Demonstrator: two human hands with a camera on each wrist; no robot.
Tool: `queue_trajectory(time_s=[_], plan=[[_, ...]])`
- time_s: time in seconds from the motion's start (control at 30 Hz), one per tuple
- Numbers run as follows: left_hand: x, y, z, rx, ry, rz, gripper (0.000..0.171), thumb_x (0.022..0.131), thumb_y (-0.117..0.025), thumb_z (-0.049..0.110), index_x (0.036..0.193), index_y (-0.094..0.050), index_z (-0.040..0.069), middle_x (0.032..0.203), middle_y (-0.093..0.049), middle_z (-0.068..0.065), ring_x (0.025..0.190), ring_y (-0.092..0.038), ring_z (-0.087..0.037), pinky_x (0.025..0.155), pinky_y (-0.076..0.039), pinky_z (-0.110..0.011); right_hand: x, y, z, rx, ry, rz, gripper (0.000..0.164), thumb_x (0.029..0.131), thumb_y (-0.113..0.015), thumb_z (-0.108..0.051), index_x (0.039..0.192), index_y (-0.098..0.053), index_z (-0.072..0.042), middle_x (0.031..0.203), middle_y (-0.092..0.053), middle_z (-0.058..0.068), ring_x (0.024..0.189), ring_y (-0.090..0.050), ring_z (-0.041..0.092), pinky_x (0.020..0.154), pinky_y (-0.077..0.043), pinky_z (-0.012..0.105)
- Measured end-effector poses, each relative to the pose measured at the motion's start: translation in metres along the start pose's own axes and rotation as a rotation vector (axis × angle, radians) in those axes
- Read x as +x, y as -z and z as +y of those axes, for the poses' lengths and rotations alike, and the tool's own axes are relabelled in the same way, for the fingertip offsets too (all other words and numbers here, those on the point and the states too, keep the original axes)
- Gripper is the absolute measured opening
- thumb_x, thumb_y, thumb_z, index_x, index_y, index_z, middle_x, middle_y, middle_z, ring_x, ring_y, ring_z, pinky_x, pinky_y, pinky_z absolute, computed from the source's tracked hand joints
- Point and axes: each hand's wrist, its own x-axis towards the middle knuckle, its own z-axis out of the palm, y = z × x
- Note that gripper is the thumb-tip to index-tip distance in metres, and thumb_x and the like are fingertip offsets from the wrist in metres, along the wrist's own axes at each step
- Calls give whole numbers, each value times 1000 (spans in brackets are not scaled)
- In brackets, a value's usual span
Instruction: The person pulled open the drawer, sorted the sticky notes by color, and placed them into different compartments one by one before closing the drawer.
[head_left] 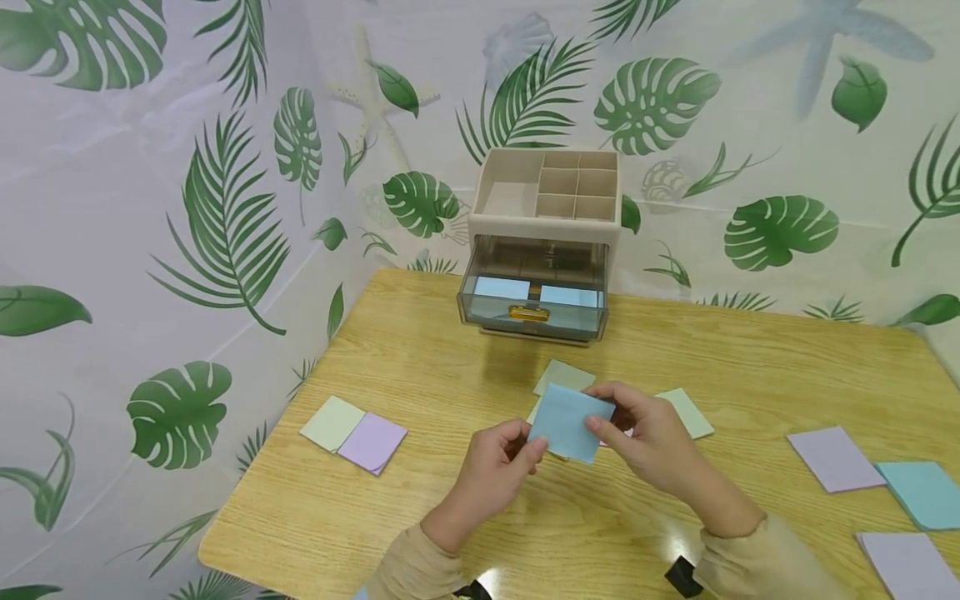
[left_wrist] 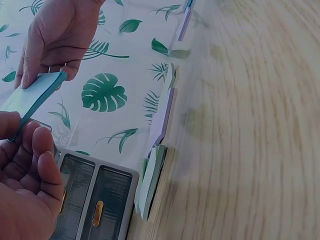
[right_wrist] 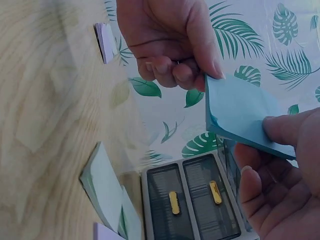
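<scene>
Both hands hold a blue sticky note pad [head_left: 572,423] above the table. My left hand [head_left: 495,467] pinches its left corner between thumb and fingers. The right side of the pad is gripped by my right hand [head_left: 656,437], thumb on the top face. In the right wrist view the pad [right_wrist: 245,107] is tilted and its stacked edge shows. Behind the hands, a pale green pad [head_left: 564,377] lies on the table, with others partly hidden under the held one. Farther back, a drawer organizer [head_left: 546,225] has its upper drawer pulled out, holding blue pads [head_left: 501,288].
On the left lie a light green pad [head_left: 333,423] and a purple pad [head_left: 373,442] side by side. Another green pad [head_left: 686,413] is just beyond the right hand. At right are lilac pads [head_left: 836,459] and a teal pad [head_left: 924,495]. A leaf-patterned cloth [head_left: 420,50] hangs behind the table.
</scene>
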Motion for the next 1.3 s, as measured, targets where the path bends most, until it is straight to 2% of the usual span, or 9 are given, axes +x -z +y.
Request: queue_trajectory(time_s=[0.2, 0.27, 0.4, 0.57, 0.77, 0.9, 1.0, 1.13, 1.3], plan=[[0, 5, 1, 61, 14, 15, 27, 98, -56, 29, 85, -64, 6, 69, -60, -8, 55, -49, -6, 49, -40, -20, 9, 4, -4, -15, -11, -77, 28, 93, -63, -5, 121, -63, -9, 97, -69, 5, 65, -62, 7, 54, -51, 27], [0, 9, 10, 84, 9, 21, 22, 99, -57, 23, 86, -64, 6, 68, -60, -10, 55, -49, -6, 49, -41, -20, 11, 4, -6, -12, -15, -80, 28, 94, -60, -5, 122, -63, -9, 98, -70, 6, 67, -63, 8, 55, -51, 27], [1, 19, 11, 130, -19, 42, 18, 99, -57, 21, 90, -66, 8, 68, -61, -8, 55, -50, -6, 51, -44, -22, 16, 5, -8, -21, -15, -53, 28, 95, -59, -4, 123, -63, -9, 96, -70, 7, 69, -64, 10, 56, -51, 26], [11, 38, 7, 217, -105, 78, 21, 99, -56, 25, 90, -68, 10, 67, -58, 0, 56, -50, -8, 52, -46, -24, 25, 12, -12, -54, -1, 12, 29, 94, -60, -2, 122, -64, -9, 95, -69, 7, 72, -64, 10, 59, -51, 22], [40, 75, 23, 382, -195, 214, 14, 96, -61, 20, 92, -68, 9, 72, -61, 4, 61, -54, -8, 53, -47, -24, 43, 28, -20, -18, 43, 67, 35, 93, -59, 3, 126, -62, -8, 83, -66, 4, 65, -59, 10, 55, -46, 19], [65, 101, 35, 532, -268, 355, 16, 93, -64, 20, 98, -65, 5, 82, -63, -4, 72, -58, -14, 59, -48, -26, 60, 37, -25, -9, 49, 100, 35, 93, -59, 3, 126, -62, -6, 79, -63, 5, 60, -53, 9, 52, -42, 20], [83, 116, 42, 613, -302, 409, 24, 92, -67, 22, 104, -61, 2, 89, -61, -10, 80, -57, -20, 65, -48, -29, 76, 42, -31, 13, 55, 114, 34, 93, -58, 4, 126, -61, -3, 85, -62, 7, 61, -52, 9, 53, -42, 19], [104, 127, 49, 626, -259, 375, 35, 91, -69, 28, 110, -55, 1, 95, -58, -12, 87, -56, -24, 71, -49, -31, 98, 49, -37, -15, 73, 136, 32, 94, -59, 2, 125, -62, -3, 80, -60, 7, 55, -47, 10, 49, -38, 20], [121, 133, 52, 565, -105, 306, 45, 90, -67, 38, 116, -52, 4, 100, -58, -12, 91, -56, -24, 78, -48, -32, 123, 53, -44, -82, 32, 136, 30, 96, -59, -7, 125, -63, -8, 75, -60, 9, 56, -47, 13, 48, -38, 21]])
